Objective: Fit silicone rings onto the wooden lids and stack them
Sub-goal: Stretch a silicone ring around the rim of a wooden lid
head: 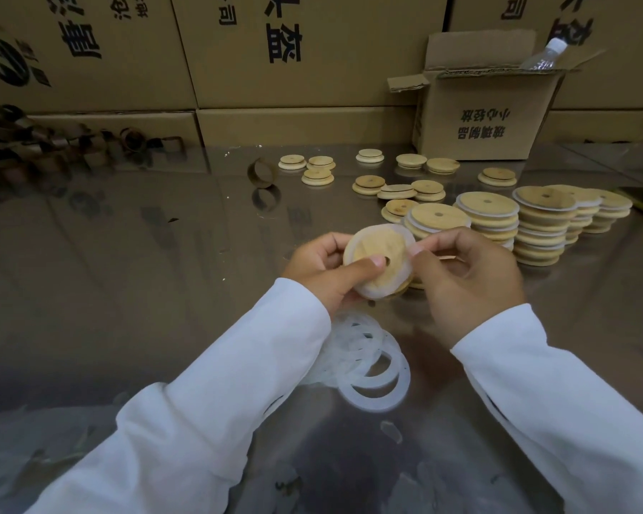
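Seating the ring evenly is the job here: the left hand (320, 268) curls round the wooden lid (384, 245), held above the shiny table (164, 254), thumb pressed beside its centre hole. The silicone ring (377, 290) sits loosely over the rim. The right hand (468, 280) pinches the ring's right edge and should probably work it round without twisting, before the lid joins the stacks of ringed lids (535, 224) on the right.

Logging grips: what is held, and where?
The left hand grips the round wooden lid by its left edge, thumb on its face; the right hand pinches the white silicone ring at the lid's right rim.
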`<state>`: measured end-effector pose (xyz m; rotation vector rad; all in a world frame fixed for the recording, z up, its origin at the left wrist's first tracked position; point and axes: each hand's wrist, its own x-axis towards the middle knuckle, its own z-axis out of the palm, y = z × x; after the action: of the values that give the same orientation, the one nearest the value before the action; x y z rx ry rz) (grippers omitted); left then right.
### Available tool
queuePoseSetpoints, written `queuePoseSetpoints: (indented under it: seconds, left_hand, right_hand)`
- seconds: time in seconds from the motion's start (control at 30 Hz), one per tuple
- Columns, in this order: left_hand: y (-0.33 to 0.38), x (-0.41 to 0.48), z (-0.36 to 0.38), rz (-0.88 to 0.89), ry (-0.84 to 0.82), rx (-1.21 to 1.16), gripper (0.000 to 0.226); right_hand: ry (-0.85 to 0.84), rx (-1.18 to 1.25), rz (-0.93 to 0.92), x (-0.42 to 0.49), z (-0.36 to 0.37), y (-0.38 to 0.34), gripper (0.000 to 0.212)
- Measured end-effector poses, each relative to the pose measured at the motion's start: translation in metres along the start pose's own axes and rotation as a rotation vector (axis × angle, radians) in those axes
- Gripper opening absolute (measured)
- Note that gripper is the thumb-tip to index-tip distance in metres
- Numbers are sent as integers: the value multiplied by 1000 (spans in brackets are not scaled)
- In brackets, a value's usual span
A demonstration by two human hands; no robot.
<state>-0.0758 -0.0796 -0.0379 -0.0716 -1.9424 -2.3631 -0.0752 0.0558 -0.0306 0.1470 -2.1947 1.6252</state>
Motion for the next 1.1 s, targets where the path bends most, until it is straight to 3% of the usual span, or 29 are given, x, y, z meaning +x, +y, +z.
queuePoseSetpoints:
  seconds: [0.2, 0.53, 0.7, 0.87, 1.1]
  left_hand:
    - [0, -2, -3, 104, -18, 208, 6]
    - [11, -2, -11, 199, -62, 213, 8]
    - [3, -2, -10, 130, -2, 135, 2]
    - [5, 0, -6, 32, 38, -64, 3]
    - [3, -3, -4, 42, 0, 143, 6]
  right_hand:
    - [-106, -177, -100, 0, -2, -1, 13]
    - [-125, -219, -103, 8, -9, -6, 8]
    - [-125, -110, -91, 0, -5, -7, 16]
    - [-63, -157, -103, -3, -1, -4, 18]
    - [-117, -254, -162, -4, 1, -3, 18]
